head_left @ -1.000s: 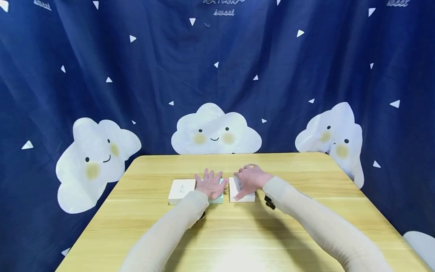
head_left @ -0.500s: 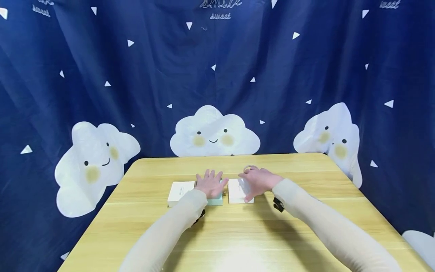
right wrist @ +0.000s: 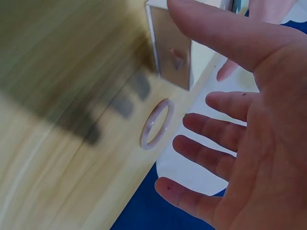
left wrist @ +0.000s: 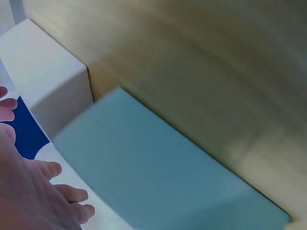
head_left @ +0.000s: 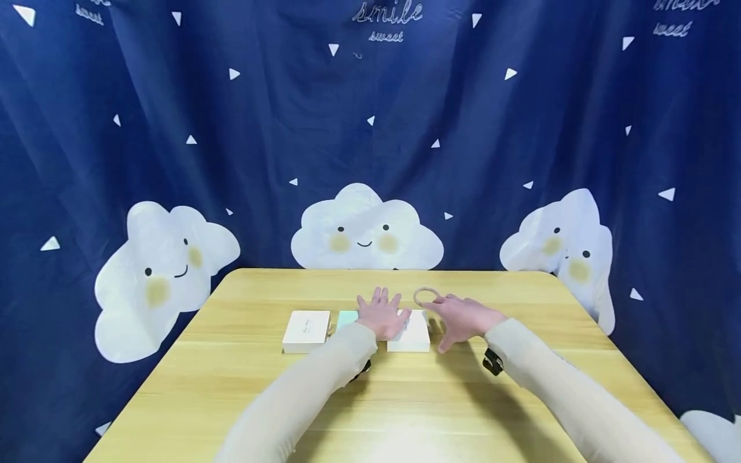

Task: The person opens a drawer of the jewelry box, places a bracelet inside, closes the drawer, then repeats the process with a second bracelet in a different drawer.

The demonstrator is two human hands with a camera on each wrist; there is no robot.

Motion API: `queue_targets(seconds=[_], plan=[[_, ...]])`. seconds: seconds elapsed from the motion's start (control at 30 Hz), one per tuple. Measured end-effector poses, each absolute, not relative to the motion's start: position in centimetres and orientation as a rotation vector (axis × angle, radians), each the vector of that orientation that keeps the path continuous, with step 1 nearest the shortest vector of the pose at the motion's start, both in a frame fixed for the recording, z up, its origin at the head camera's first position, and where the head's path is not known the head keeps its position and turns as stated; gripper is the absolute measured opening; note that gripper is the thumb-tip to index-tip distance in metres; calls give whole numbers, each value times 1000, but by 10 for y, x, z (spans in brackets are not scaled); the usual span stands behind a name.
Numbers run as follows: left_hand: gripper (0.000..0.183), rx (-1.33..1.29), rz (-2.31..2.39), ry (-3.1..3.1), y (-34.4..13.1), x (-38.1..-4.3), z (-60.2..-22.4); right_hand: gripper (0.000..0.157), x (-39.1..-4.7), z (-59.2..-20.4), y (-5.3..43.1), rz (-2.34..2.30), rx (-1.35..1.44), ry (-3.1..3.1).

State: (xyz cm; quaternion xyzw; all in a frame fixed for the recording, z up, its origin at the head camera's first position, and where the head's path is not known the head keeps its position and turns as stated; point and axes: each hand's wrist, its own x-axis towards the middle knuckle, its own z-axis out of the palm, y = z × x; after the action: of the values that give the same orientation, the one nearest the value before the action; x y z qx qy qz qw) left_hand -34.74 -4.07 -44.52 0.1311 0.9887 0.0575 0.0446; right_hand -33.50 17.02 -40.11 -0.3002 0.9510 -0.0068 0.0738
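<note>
My left hand (head_left: 382,319) is spread flat over the gap between the teal box (head_left: 347,316) and the right-hand white box (head_left: 412,334), partly hiding both. In the left wrist view the teal box (left wrist: 158,163) lies beside a white box (left wrist: 48,67), with my fingers beyond them. To the right of that white box is my right hand (head_left: 466,318), thumb and fingers spread, holding nothing. A pale pink bangle (head_left: 426,289) lies on the table just past its fingertips. The right wrist view shows the bangle (right wrist: 145,136) below the end of the white box (right wrist: 173,57), which bears a small tab.
Another white box (head_left: 307,329) with small lettering stands at the left of the row. All rest on a wooden table (head_left: 243,386). Behind its far edge hangs a dark blue curtain (head_left: 260,128) with smiling clouds.
My right hand has moved right, off the white box, uncovering it and the bangle. My left hand has shifted right from the teal box towards the right-hand white box.
</note>
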Motion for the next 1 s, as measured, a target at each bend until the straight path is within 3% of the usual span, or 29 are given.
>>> queue_targets(seconds=[0.67, 1.0], plan=[[68, 354, 146, 3012, -14, -359, -471, 96, -339, -419, 197, -124, -809, 2862], [70, 343, 85, 2989, -10, -367, -478, 60, -344, -428, 194, -249, -857, 2909]])
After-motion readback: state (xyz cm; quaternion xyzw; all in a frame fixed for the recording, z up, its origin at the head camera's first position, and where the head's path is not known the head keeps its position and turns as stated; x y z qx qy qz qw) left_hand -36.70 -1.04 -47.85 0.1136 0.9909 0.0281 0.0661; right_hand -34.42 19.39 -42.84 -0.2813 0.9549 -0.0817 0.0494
